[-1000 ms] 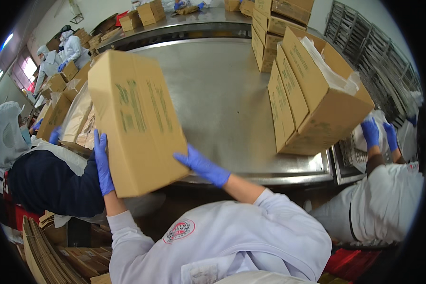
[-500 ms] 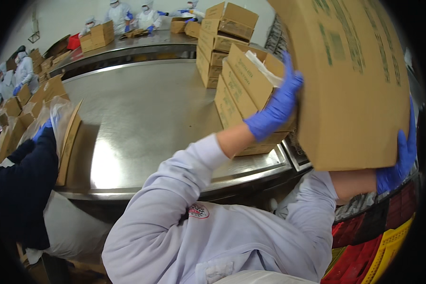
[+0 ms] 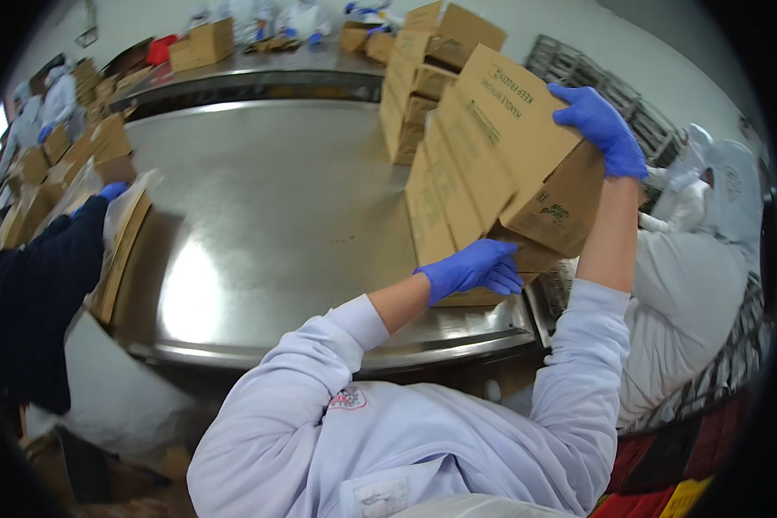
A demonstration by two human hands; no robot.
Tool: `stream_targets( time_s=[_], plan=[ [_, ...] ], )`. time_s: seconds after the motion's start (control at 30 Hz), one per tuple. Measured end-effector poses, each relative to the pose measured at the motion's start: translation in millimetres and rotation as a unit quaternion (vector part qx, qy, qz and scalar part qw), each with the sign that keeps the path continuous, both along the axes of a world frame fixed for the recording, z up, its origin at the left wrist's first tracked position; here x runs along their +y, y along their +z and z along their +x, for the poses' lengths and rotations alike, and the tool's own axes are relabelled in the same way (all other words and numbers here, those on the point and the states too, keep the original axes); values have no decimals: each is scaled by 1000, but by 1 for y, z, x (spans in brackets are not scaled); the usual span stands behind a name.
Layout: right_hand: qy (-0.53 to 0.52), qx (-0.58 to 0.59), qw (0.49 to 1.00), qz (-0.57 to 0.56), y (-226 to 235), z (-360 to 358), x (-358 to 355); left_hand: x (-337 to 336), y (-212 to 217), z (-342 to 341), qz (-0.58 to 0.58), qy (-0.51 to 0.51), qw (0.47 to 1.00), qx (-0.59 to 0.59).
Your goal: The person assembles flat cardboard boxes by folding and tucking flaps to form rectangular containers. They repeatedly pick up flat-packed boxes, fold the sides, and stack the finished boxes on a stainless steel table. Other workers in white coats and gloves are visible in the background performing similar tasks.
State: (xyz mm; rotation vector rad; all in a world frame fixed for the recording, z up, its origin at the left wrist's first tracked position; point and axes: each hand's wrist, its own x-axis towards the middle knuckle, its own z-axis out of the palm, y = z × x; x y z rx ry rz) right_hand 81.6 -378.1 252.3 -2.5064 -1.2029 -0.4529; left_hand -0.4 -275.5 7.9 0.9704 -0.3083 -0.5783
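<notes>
From the head camera, the person's right hand, in a blue glove, grips the upper far corner of a tilted cardboard box, fingers curled over its top edge. The left hand, also in a blue glove, is lower down, its fingers spread and pressed flat against the near lower side of the same box, supporting it from beneath rather than closed around it. The box leans at an angle between the two hands, its top tipped toward the right hand.

Just behind the left hand, the held box rests against a row of leaning boxes standing on edge at the near right part of a steel table. Beyond the right hand's grip, more boxes are stacked farther along the table.

Well to the left of both hands, another person's dark sleeve reaches in, and that person's blue-gloved hand touches a flattened box at the table's left edge. To the right of the right hand stands a co-worker in white clothing, close beside the person's raised arm. Further workers in white stand at a far table loaded with cartons.
</notes>
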Motion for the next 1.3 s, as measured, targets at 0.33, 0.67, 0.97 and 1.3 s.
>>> stream_targets(
  time_s=[0.33, 0.67, 0.97, 1.3],
  plan=[
    [-77, -120, 985, -101, -51, -17, 51, 117, 56, -156, 413, 273, 859, -134],
    [602, -272, 703, 262, -89, -290, 227, 142, -6, -355, 181, 854, 485, -62],
    [976, -89, 91, 179, -188, -571, 25, 44, -44, -474, 282, 921, 266, 34],
    [972, -172, 85, 135, -208, -610, -13, 2, -35, -562, 180, 966, 185, -30]
  ],
)
